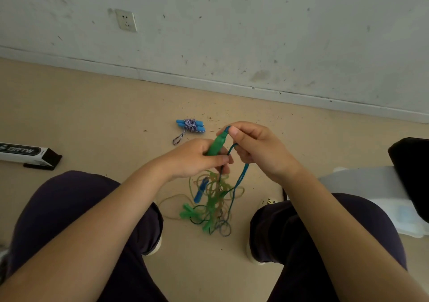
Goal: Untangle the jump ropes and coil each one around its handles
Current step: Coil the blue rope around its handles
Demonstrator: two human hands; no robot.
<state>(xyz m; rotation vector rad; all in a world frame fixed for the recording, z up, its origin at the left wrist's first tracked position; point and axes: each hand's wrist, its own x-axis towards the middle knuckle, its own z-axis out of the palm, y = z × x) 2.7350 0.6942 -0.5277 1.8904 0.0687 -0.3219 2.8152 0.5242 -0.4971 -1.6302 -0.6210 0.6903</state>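
Both bare forearms are extended forward from the lower corners of the view, and the hands are brought close together at its middle, above the space between the knees. The left hand [195, 159] is held palm inward, its fingers curled and its thumb laid across toward the right; a green handle [217, 144] is gripped in it. The right hand [257, 146] is raised slightly higher, thumb uppermost, and a blue cord [242, 174] is pinched between thumb and bent fingers.
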